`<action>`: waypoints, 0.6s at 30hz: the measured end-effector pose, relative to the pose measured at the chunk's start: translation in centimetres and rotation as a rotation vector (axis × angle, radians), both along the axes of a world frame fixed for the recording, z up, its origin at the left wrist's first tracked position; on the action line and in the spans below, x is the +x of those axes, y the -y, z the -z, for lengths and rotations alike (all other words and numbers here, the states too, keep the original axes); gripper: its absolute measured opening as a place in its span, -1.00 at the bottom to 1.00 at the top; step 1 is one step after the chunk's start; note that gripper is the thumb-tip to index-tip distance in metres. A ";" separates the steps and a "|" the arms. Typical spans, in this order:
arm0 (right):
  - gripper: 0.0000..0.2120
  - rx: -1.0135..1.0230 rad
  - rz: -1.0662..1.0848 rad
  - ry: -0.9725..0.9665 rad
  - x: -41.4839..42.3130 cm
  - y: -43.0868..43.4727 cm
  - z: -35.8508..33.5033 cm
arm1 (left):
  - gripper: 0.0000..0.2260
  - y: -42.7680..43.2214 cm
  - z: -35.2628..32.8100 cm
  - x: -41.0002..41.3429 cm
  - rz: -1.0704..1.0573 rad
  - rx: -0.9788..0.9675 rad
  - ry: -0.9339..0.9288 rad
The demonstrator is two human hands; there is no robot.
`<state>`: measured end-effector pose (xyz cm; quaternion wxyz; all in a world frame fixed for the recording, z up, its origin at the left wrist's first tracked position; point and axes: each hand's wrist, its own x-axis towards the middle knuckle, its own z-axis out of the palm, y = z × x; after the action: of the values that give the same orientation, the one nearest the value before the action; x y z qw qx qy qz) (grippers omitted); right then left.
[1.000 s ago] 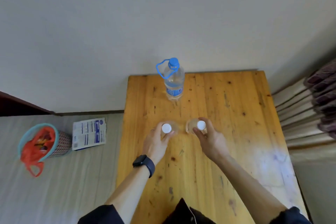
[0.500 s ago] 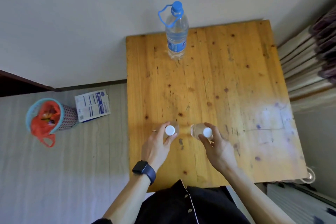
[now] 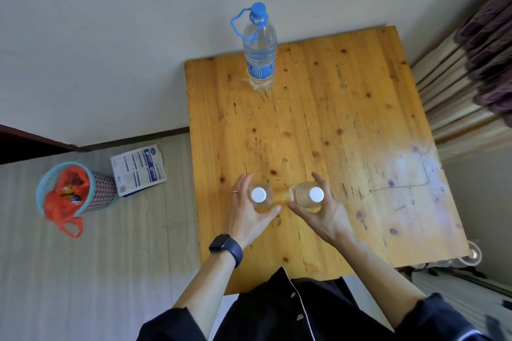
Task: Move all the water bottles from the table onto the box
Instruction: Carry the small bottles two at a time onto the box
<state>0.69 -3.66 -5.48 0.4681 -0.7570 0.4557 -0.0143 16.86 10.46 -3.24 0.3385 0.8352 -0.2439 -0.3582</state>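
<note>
Two small clear bottles with white caps are seen from above over the wooden table (image 3: 346, 124). My left hand (image 3: 246, 213) grips the left small bottle (image 3: 259, 196), fingers and thumb curled round it. My right hand (image 3: 321, 210) grips the right small bottle (image 3: 310, 195) the same way. A large water bottle (image 3: 260, 55) with a blue cap, blue carry loop and blue label stands upright at the table's far edge near the wall. The box is not in view.
On the floor to the left stands a blue mesh bin (image 3: 74, 188) with an orange bag in it, and a white printed packet (image 3: 138, 169) lies beside it. Striped curtains (image 3: 465, 86) hang at the right. A small clear object (image 3: 473, 255) sits past the table's near right corner.
The view has pulled back and risen, so the table looks farther below. Both hands keep their grip on the small bottles and have drawn toward the table's near edge.
</note>
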 end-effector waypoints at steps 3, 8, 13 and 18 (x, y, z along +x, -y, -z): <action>-0.23 0.000 0.055 0.032 0.5 -0.3 0.7 | -0.30 1.1 0.9 0.0 -0.077 -0.022 -0.076; -0.32 -0.073 0.057 0.001 0.3 -0.2 1.6 | -0.55 1.1 2.5 0.4 -0.080 -0.037 0.027; -0.37 -0.112 0.121 -0.026 0.9 -0.7 1.6 | -0.58 1.6 2.4 0.1 -0.109 -0.041 0.076; -0.40 -0.121 0.297 -0.016 -1.1 -1.9 -0.3 | -0.63 1.5 1.0 -0.2 -0.055 -0.067 0.081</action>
<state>-0.44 -1.73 -5.16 0.4108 -0.7083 0.5645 -0.1049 16.63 8.95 -4.22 0.3657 0.8436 -0.2464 -0.3063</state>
